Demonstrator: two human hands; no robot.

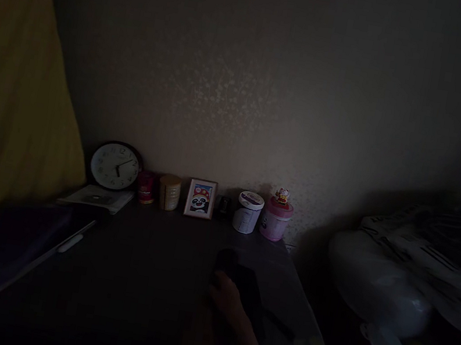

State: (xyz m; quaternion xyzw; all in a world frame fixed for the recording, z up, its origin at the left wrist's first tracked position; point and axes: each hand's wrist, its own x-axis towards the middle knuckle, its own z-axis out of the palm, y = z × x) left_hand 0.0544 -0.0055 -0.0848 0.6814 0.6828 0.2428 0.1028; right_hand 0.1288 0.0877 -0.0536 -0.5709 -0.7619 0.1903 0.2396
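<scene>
The picture is very dark. My right hand (227, 296) reaches in over the table from the bottom, its fingers curled on a black object (247, 284). That object has a rounded top and a soft-looking body, and what kind it is I cannot make out. A thin dark strap-like piece (279, 324) sticks out to its right. Left of my right forearm shows a dim reddish shape, apparently my left hand (201, 332); its fingers are lost in shadow close to the black object.
Along the wall stand a round clock (115, 166), a dark pink container (146, 188), a tan canister (170, 193), a framed panda picture (200, 199), a white tub (247, 213) and a pink tub (275, 221) topped by a cat figurine (282, 196). Plastic-wrapped bundles (384, 281) lie right.
</scene>
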